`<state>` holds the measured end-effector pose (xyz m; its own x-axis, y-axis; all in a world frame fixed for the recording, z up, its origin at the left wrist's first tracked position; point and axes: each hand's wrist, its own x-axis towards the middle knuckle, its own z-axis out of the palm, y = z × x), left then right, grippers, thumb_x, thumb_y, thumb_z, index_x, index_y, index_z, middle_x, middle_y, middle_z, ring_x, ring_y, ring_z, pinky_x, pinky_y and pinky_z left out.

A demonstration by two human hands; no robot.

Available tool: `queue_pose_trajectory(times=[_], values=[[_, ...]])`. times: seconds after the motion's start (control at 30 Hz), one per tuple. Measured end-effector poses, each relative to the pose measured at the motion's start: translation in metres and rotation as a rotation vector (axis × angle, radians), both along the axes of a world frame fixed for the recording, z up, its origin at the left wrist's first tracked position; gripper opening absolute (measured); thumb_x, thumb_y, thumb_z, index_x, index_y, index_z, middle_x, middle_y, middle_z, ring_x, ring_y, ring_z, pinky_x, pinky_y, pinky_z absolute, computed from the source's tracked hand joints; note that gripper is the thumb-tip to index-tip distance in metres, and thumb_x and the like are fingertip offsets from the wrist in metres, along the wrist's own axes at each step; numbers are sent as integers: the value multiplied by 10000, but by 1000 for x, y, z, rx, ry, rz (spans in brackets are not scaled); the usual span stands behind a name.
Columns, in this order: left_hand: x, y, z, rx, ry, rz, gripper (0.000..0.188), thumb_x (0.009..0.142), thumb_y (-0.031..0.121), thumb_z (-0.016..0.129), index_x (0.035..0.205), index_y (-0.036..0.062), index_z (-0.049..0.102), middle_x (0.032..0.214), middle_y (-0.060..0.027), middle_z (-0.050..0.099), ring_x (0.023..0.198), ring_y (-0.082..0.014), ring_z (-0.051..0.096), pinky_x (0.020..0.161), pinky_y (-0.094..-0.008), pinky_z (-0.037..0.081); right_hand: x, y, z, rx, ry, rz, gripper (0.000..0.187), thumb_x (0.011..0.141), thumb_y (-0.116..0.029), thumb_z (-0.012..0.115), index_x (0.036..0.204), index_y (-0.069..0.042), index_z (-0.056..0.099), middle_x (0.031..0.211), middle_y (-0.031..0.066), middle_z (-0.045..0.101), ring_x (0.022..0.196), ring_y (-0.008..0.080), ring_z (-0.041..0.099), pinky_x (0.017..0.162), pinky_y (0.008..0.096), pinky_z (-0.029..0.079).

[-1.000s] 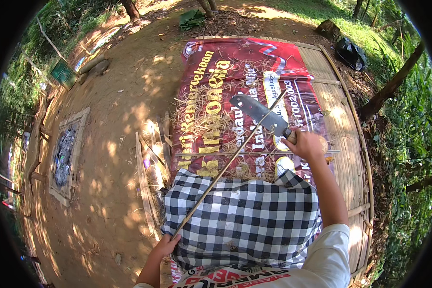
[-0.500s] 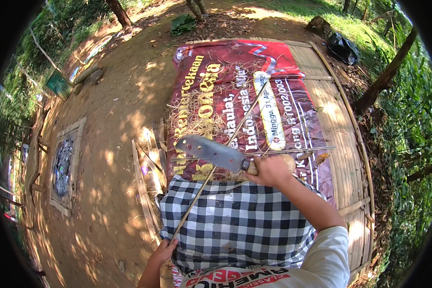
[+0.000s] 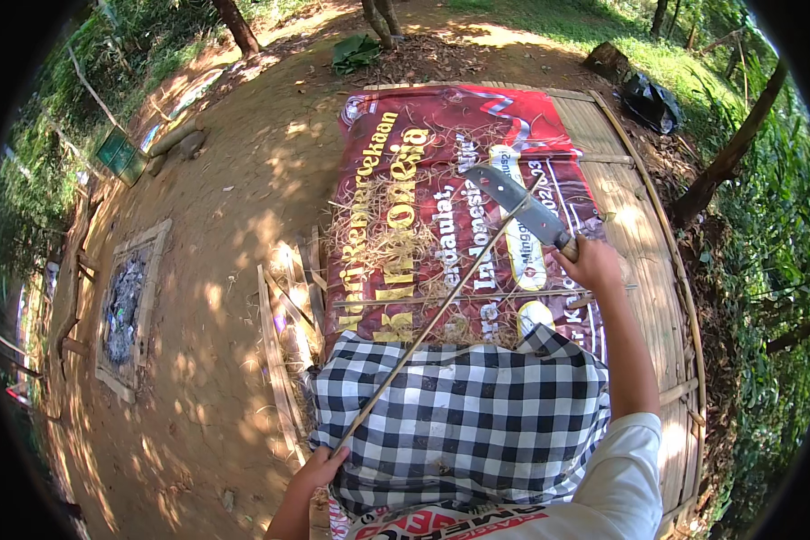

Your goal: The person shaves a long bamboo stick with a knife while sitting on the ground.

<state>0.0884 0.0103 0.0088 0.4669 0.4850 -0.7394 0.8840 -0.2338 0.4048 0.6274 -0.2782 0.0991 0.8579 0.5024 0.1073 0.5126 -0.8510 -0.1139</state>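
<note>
My right hand (image 3: 594, 264) is closed round the wooden handle of a broad-bladed machete (image 3: 520, 203). The blade points up and to the left over the red banner (image 3: 477, 117) and crosses the far part of a long thin stick (image 3: 423, 333). Whether blade and stick touch, I cannot tell. The near end of the stick is pinched in my left hand (image 3: 319, 468), low beside my lap. From there it slants up and to the right across a black-and-white checked cloth (image 3: 459, 405) on my lap. Thin curled shavings (image 3: 387, 225) lie scattered on the banner.
The banner covers a bamboo platform (image 3: 639, 234). Another thin stick (image 3: 405, 299) lies crosswise on it. Left of it are wooden slats (image 3: 274, 360) and a framed ash pit (image 3: 126, 306) in the dirt. A black plastic bag (image 3: 650, 103) and a tree stump (image 3: 607, 61) stand at the far right.
The machete has moved away from me and to the right, from near the cloth to the stick's far part. My left hand still holds the stick, slightly farther right.
</note>
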Motion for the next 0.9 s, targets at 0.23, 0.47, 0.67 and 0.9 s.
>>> queue_pose_trajectory(times=[0.23,0.47,0.67,0.9], values=[[-12,1,-3,-40,-166,35,590,915,504,566,830,-77,626,701,-107,616,681,-195,556,654,-360,466,-31,5,-3,103,43,-21,586,791,-579,638,890,-1,630,704,201,664,692,378,668,669,467,533],[-20,0,-17,-81,-115,89,631,935,485,535,1021,-136,610,906,-184,667,853,-221,610,785,-361,477,-91,42,-1,19,118,371,576,796,-592,620,891,-25,630,667,173,650,627,342,657,597,444,523],[-29,5,-32,-140,-132,127,605,942,463,534,1045,-128,612,948,-181,674,878,-232,614,811,-356,474,-130,63,-24,-37,-45,818,598,821,-617,576,867,-21,579,670,127,627,547,308,632,540,413,508],[-18,-6,-12,-130,-123,234,519,937,488,545,752,4,584,652,-11,512,630,-152,457,598,-316,389,-7,4,8,74,-167,218,594,797,-616,618,796,-24,565,649,169,629,605,357,639,607,442,521]])
